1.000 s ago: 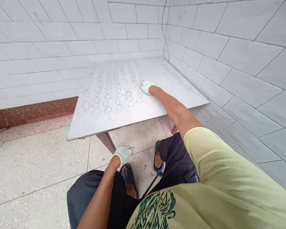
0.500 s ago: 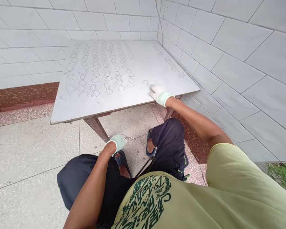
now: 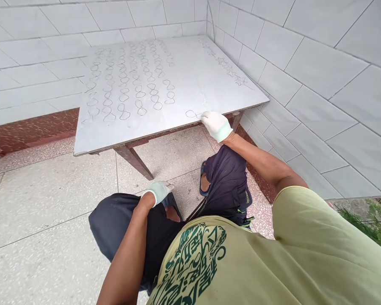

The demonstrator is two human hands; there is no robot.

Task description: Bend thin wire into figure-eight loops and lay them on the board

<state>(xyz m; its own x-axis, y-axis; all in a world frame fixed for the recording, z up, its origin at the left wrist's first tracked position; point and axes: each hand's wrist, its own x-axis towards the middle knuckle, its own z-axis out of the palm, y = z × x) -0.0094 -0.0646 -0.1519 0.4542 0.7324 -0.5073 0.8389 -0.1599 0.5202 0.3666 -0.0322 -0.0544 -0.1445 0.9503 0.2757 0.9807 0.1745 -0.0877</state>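
On the white board tabletop (image 3: 114, 129) lie rows of thin dark wire figure-eights (image 3: 123, 112). My right hand (image 3: 214, 125), in a white glove with a pale green cuff, is at the board's front edge. Its curled fingers grip the right end of a looped wire (image 3: 190, 111); the open loop sticks out to the left and the held end is hidden. My left hand (image 3: 161, 190), gloved likewise, hangs low beside my left knee, above a sandal. Its fingers are drawn together, and what they may hold is too small to make out.
Star-shaped wire pieces (image 3: 228, 67) run in a line along the board's right side. White tiled walls (image 3: 292, 63) stand behind and to the right. Wooden legs (image 3: 135, 162) support the board above the speckled floor (image 3: 44, 199). A thin cable (image 3: 212, 19) hangs in the corner.
My right hand has gone from lying spread on the board to curled fingers at its edge, drawing the looped wire nearer to me. My left hand stays low. The camera view has shifted slightly.
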